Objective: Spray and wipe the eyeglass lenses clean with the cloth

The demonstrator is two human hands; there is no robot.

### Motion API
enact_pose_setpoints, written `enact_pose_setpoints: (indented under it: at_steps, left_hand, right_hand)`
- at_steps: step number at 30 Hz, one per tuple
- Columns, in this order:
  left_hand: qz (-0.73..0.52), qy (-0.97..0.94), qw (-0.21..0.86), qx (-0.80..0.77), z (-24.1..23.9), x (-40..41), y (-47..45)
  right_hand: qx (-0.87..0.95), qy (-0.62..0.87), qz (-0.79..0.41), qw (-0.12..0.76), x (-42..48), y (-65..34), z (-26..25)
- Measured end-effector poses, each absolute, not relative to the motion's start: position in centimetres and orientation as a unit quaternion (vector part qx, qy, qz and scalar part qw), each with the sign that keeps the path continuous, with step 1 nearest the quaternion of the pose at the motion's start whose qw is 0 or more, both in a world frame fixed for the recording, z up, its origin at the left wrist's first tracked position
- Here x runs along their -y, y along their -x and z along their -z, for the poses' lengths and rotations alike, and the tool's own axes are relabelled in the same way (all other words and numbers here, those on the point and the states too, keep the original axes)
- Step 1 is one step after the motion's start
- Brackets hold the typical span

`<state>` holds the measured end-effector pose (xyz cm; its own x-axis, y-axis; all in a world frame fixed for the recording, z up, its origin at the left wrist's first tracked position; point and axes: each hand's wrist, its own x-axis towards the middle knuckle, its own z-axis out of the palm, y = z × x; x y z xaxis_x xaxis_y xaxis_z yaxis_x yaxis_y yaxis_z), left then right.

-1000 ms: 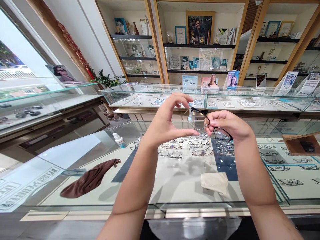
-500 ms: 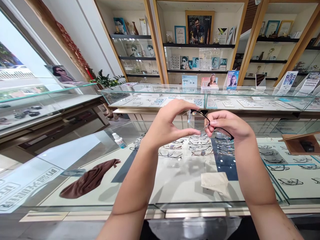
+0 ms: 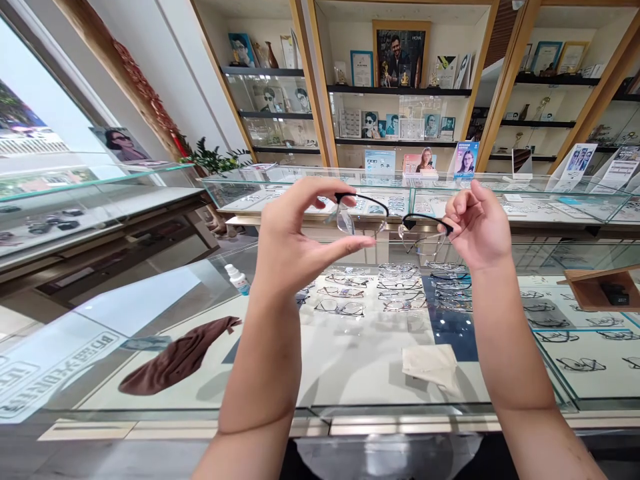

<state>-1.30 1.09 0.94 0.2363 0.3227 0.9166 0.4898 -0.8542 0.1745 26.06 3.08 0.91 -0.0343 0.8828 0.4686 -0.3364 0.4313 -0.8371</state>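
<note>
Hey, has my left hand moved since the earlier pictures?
Yes: your left hand has shifted left in the picture, nearer the white bottle, which stayed put.

Wood-framed shelves (image 3: pixel 320 80) stand at the back, behind a long glass case (image 3: pixel 220 190). Daylight shows through the window (image 3: pixel 35 60) at left; a trunk (image 3: pixel 95 33) and plant (image 3: pixel 215 159) stand by the white wall (image 3: pixel 180 60). The floor (image 3: pixel 100 460) is grey.

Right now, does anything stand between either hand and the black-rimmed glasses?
Nothing visible does: the left hand holds one side of the glasses, and the right hand touches the opposite outer corner.
</note>
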Motion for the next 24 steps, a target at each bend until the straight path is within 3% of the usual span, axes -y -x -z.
enact_pose_setpoints:
  at_steps: [14, 24]
  left_hand:
    - [0.603, 0.747, 0.072, 0.272, -0.96, -1.05, 1.06]
    - [0.598, 0.745, 0.079, 0.284, -0.89, -1.08, 1.13]
  right_hand:
    - [0.547, 0.179, -0.566, 0.59, -3.09, -26.6, -0.75]
    - [0.591, 0.288, -0.441, 0.611, -2.33, -25.83, -0.86]
